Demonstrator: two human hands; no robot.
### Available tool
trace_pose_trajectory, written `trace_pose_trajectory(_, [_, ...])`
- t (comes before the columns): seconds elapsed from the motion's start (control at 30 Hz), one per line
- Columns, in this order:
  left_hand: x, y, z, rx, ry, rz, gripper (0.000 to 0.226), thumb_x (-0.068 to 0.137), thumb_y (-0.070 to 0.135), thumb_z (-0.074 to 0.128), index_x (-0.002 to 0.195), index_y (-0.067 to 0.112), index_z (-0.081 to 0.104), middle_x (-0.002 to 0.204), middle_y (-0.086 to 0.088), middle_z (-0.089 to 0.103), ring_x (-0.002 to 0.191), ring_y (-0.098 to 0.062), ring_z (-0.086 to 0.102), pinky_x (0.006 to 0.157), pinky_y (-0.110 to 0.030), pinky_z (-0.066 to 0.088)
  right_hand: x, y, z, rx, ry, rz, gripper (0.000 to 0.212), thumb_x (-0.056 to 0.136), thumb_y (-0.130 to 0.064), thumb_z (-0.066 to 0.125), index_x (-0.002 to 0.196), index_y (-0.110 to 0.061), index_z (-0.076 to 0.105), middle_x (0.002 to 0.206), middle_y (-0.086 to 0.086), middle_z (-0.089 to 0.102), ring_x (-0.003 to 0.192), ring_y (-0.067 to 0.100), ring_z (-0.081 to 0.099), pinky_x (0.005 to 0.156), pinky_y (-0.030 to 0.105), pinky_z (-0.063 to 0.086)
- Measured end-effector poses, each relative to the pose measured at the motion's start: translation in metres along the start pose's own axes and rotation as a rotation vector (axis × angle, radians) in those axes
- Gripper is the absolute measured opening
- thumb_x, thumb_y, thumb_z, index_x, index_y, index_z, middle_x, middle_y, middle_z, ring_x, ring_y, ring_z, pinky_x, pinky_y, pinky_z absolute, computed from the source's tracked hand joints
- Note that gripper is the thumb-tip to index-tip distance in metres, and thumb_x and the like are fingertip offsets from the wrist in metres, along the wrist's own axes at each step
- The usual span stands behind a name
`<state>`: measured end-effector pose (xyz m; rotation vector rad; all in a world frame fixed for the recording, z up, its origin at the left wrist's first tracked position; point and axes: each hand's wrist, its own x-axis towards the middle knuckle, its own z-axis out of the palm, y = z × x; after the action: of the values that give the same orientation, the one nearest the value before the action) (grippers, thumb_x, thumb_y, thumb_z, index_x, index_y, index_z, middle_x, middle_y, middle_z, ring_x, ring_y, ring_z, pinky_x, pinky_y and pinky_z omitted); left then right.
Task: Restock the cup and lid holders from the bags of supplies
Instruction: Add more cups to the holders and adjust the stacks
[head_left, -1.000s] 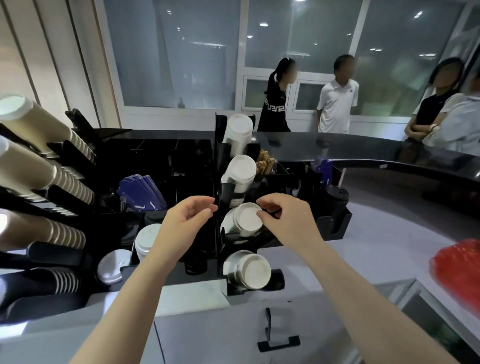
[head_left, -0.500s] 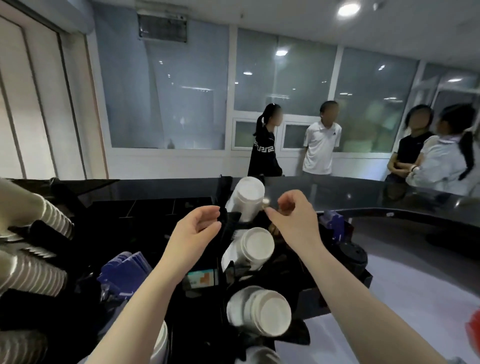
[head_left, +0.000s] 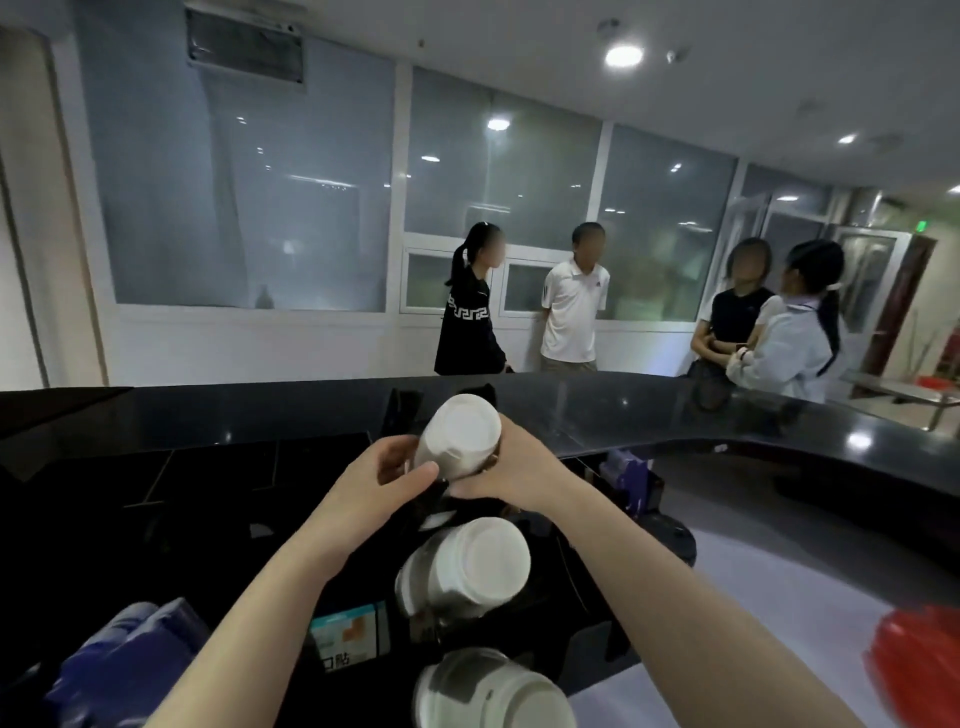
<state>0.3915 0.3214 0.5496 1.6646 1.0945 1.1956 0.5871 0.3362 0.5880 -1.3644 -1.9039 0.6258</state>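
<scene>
Grip: the top stack of white paper cups (head_left: 460, 435) is held from both sides; the left hand (head_left: 385, 480) is curled round its left flank, thumb across the near side, and the right hand (head_left: 511, 467) is wrapped round its right flank.
Top stack: it is tilted, its flat white end turned up and toward the viewer, at the far end of the black cup holder rack (head_left: 587, 629).
Near left: a bundle of dark blue sleeves (head_left: 124, 660) is seen, blurred.
Centre: a second white cup stack (head_left: 467, 569) is seated below the hands, and a third white cup stack (head_left: 491, 691) nearer still.
Far: a curved glossy black counter (head_left: 727, 415) is spread behind the rack.
Near right: a red blurred object (head_left: 919, 660) is cut by the frame edge.
</scene>
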Motion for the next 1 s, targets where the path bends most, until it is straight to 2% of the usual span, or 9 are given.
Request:
trace_pose_trajectory(0.07, [0.000,0.000,0.001,-0.029,0.002,-0.014,0.033,0.082,0.041,0.068,0.112,0.042,0.054,0.108,0.019,0.060,0.088,0.021,0.056,0.065,-0.003,0.043,0.002,0.003,0.003,0.040,-0.001,0.003,0.084,0.046,-0.038,0.084,0.123,-0.027,0.053,0.116,-0.009,0.064,0.112,0.011,0.058,0.097,0.040,0.049])
trace_pose_trajectory(0.2, [-0.002,-0.001,0.004,-0.080,0.017,-0.002,0.042,0.075,0.045,0.069,0.114,0.037,0.055,0.112,0.012,0.063,0.092,0.010,0.061,0.067,-0.006,0.045,0.001,0.008,0.006,0.043,0.055,0.020,0.083,0.040,-0.049,0.083,0.115,-0.037,0.049,0.109,-0.020,0.061,0.105,0.000,0.057,0.091,0.033,0.051])
trace_pose_trajectory(0.33, [-0.001,0.001,0.002,-0.089,0.006,0.009,0.042,0.072,0.046,0.071,0.111,0.036,0.057,0.114,0.009,0.063,0.095,0.007,0.062,0.069,-0.007,0.046,0.000,0.009,0.005,0.053,0.035,-0.002,0.084,0.042,-0.045,0.085,0.119,-0.036,0.050,0.112,-0.020,0.059,0.108,0.001,0.056,0.093,0.033,0.050])
trace_pose_trajectory(0.47, [-0.001,0.001,0.001,-0.103,0.014,-0.009,0.054,0.060,0.055,0.072,0.109,0.038,0.056,0.115,0.009,0.062,0.101,-0.001,0.061,0.075,-0.014,0.045,-0.001,0.007,0.003,0.071,-0.004,-0.018,0.084,0.047,-0.034,0.087,0.121,-0.034,0.048,0.114,-0.019,0.059,0.107,-0.002,0.056,0.092,0.031,0.051])
trace_pose_trajectory(0.63, [0.000,-0.001,-0.001,-0.171,-0.005,-0.012,0.061,0.055,0.060,0.081,0.108,0.041,0.055,0.115,0.005,0.062,0.093,0.000,0.065,0.065,-0.013,0.051,-0.002,0.006,0.001,0.150,-0.038,-0.045,0.081,0.058,-0.012,0.087,0.126,-0.024,0.045,0.117,-0.011,0.059,0.108,0.002,0.057,0.089,0.026,0.051])
trace_pose_trajectory(0.73, [0.003,-0.001,-0.002,-0.174,-0.005,-0.028,0.065,0.050,0.068,0.078,0.106,0.044,0.055,0.116,0.003,0.063,0.102,-0.010,0.064,0.078,-0.024,0.049,-0.004,0.007,0.001,0.202,-0.046,-0.052,0.081,0.062,-0.002,0.085,0.129,-0.020,0.043,0.119,-0.005,0.059,0.107,0.002,0.057,0.082,0.020,0.051])
trace_pose_trajectory(0.8, [0.004,-0.001,-0.003,-0.164,-0.018,-0.038,0.071,0.046,0.078,0.073,0.106,0.047,0.054,0.118,0.004,0.063,0.107,-0.010,0.062,0.083,-0.028,0.047,-0.006,0.007,0.001,0.194,-0.027,-0.049,0.080,0.062,-0.005,0.086,0.128,-0.022,0.045,0.118,-0.008,0.059,0.107,0.001,0.057,0.082,0.019,0.050])
trace_pose_trajectory(0.9, [0.002,0.002,0.000,-0.095,-0.039,-0.046,0.068,0.050,0.086,0.062,0.108,0.055,0.048,0.119,0.011,0.061,0.105,-0.001,0.059,0.079,-0.022,0.044,-0.010,0.006,0.002,0.108,0.058,-0.040,0.077,0.057,-0.024,0.089,0.123,-0.032,0.049,0.112,-0.016,0.062,0.106,0.001,0.058,0.089,0.025,0.050])
trace_pose_trajectory(1.0, [0.000,0.006,0.008,-0.021,-0.004,-0.051,0.076,0.057,0.085,0.055,0.122,0.052,0.039,0.118,0.020,0.055,0.100,0.006,0.053,0.076,-0.016,0.038,-0.015,0.005,0.007,0.057,0.112,-0.034,0.074,0.057,-0.034,0.089,0.120,-0.038,0.050,0.110,-0.022,0.061,0.103,-0.005,0.057,0.082,0.016,0.046])
